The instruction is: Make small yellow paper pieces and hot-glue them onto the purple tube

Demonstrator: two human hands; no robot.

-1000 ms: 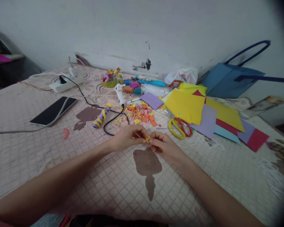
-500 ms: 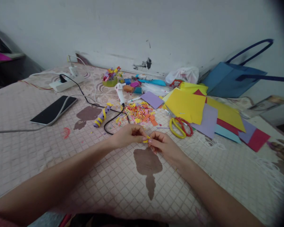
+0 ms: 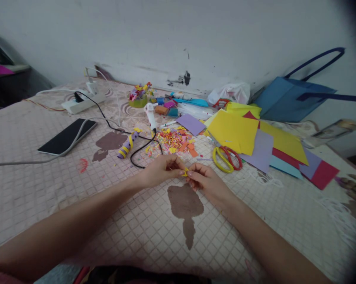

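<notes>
Between my two hands is a small yellow piece (image 3: 186, 172), perhaps paper or foam; its exact shape is mostly hidden by the fingertips. My left hand (image 3: 163, 171) pinches it from the left with thumb and forefinger. From the other side my right hand (image 3: 202, 176) grips it the same way, fingers curled. Just beyond the hands lies a heap of colourful tiny clippings (image 3: 173, 140). A white glue gun (image 3: 150, 116) stands behind, its black cord looping near my left hand. Scissors with yellow and red handles (image 3: 227, 159) rest to the right of my right hand.
A purple roll wound with yellow (image 3: 128, 145) lies left of the clippings. Further left are a dark phone-like slab (image 3: 68, 137) and a power strip (image 3: 83, 103). Coloured sheets (image 3: 233, 132) spread at right, before a blue bag (image 3: 293, 98). White string (image 3: 265, 179) lies nearby.
Both hands stay in nearly the same place. The fingertips shift slightly around the yellow piece, which turns a little between them.
</notes>
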